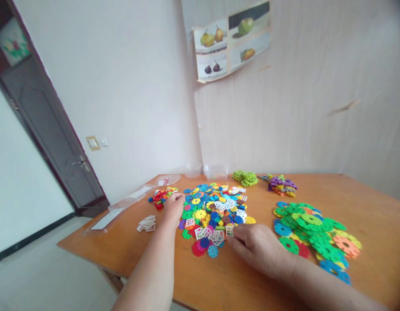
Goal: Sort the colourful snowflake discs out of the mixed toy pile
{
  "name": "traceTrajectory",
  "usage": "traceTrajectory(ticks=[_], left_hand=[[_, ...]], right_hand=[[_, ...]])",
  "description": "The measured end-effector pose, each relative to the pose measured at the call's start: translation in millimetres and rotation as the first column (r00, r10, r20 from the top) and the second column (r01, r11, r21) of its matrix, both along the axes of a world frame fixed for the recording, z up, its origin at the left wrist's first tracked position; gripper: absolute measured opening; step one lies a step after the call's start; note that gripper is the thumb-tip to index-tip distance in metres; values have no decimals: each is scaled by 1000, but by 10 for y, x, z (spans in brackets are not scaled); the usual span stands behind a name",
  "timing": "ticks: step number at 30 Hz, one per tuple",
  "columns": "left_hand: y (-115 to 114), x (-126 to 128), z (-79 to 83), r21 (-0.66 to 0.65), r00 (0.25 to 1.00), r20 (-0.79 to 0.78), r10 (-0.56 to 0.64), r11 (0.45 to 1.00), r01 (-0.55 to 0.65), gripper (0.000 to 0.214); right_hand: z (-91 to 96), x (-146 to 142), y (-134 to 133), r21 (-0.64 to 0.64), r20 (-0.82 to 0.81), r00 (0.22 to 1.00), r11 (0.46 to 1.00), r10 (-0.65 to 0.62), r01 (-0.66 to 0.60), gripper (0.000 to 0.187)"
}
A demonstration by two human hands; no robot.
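My left hand (174,206) is closed at the left side of the mixed pile, next to a small heap of red, blue and yellow pieces (159,198). Whatever its fingers hold is hidden. My right hand (260,248) is closed at the pile's near right edge, its fingertips on a white lattice window piece (229,231). Between the hands spreads a mixed pile of notched plastic discs (200,214) in many colours, with more white window pieces (217,237) among them. Several white window pieces (147,223) lie apart in a small group left of my left forearm.
Larger notched discs (316,233) are heaped on the right of the wooden table (200,280). Behind stand a lime-green pile (245,178), a purple and yellow pile (282,185) and clear plastic boxes (216,172). Clear lids (112,216) lie along the left edge.
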State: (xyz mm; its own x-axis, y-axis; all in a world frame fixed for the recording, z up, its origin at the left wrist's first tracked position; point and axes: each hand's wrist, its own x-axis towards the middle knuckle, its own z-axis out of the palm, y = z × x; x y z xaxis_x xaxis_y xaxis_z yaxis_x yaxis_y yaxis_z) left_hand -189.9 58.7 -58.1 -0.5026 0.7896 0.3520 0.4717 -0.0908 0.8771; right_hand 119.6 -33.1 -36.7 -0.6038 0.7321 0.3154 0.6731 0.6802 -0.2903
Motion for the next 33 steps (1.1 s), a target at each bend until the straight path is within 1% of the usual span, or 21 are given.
traceTrajectory(ticks=[3, 5, 7, 9, 12, 14, 16, 19, 27, 30, 33], left_hand=[[4, 25, -37, -49, 993, -114, -32, 998, 27, 24], [-12, 69, -30, -77, 965, -248, -80, 995, 62, 25], [-40, 118, -9, -119, 907, -407, -106, 991, 63, 27], [-75, 165, 16, -173, 835, -536, -128, 984, 39, 31], [-125, 224, 44, -247, 760, -635, -142, 969, -26, 35], [-150, 254, 58, -277, 736, -660, -153, 960, -49, 34], [-165, 274, 71, -284, 724, -670, -163, 958, -47, 32], [-171, 285, 87, -278, 714, -681, -162, 959, -47, 28], [-154, 286, 109, -270, 708, -696, -124, 958, -98, 18], [-134, 267, 101, -249, 740, -663, -108, 965, -83, 16], [-85, 210, 56, -176, 802, -591, -89, 984, -20, 19]], right_hand=[[-47, -72, -80, 15, -26, 995, 995, 95, -95, 38], [-82, -116, -132, 26, -29, 988, 988, 153, -153, 37], [-116, -153, -172, 31, -28, 977, 977, 210, -209, 35], [-144, -179, -192, 32, -25, 969, 969, 245, -244, 34], [-163, -193, -185, 30, -15, 969, 969, 247, -246, 33], [-159, -189, -169, 33, -11, 973, 972, 232, -232, 33], [-148, -181, -155, 42, -9, 975, 974, 222, -221, 33], [-126, -173, -146, 44, -2, 976, 975, 217, -217, 34], [-100, -163, -118, 35, -22, 979, 979, 201, -200, 33], [-103, -157, -107, 33, -20, 979, 979, 203, -203, 32], [-98, -153, -100, 37, -13, 978, 978, 206, -206, 31]])
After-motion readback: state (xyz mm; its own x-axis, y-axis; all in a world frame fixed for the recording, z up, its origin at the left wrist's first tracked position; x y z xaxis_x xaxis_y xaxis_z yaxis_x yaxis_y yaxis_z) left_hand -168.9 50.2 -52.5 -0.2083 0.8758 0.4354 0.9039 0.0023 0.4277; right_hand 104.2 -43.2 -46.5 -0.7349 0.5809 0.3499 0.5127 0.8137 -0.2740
